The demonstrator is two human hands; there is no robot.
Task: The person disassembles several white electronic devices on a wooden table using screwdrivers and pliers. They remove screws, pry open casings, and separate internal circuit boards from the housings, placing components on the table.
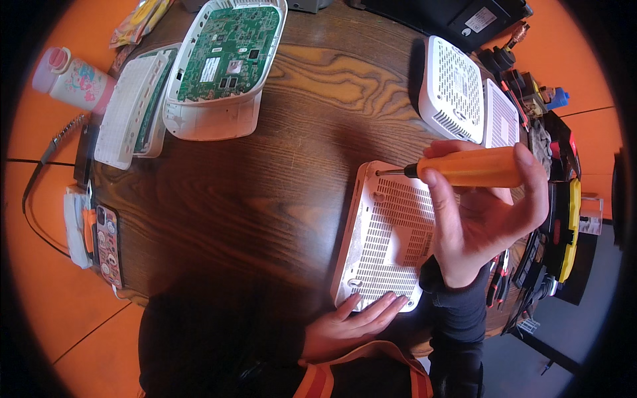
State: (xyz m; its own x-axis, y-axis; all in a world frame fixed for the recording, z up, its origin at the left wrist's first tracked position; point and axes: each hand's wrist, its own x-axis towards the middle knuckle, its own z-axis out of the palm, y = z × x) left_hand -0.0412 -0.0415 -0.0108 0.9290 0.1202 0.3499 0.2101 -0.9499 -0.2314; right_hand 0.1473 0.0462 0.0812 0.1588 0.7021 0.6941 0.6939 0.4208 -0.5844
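Observation:
A white router-like casing (398, 232) with rows of slots lies on the wooden table in front of me, its slotted face up. My right hand (488, 215) grips a screwdriver (468, 167) by its orange handle. The dark shaft slants left, and its tip meets a hole at the casing's far left corner. My left hand (358, 322) rests on the casing's near edge, fingers stretched out over the slotted face. The right hand and its shadow hide part of the casing's right side.
At the far left, an open white housing (212, 123) shows a green circuit board (229, 56), beside a stack of white covers (126, 109). A bottle (79, 79) and a phone (108, 245) sit leftward. Another white vented device (452, 89) stands far right, near tools and pliers (501, 278).

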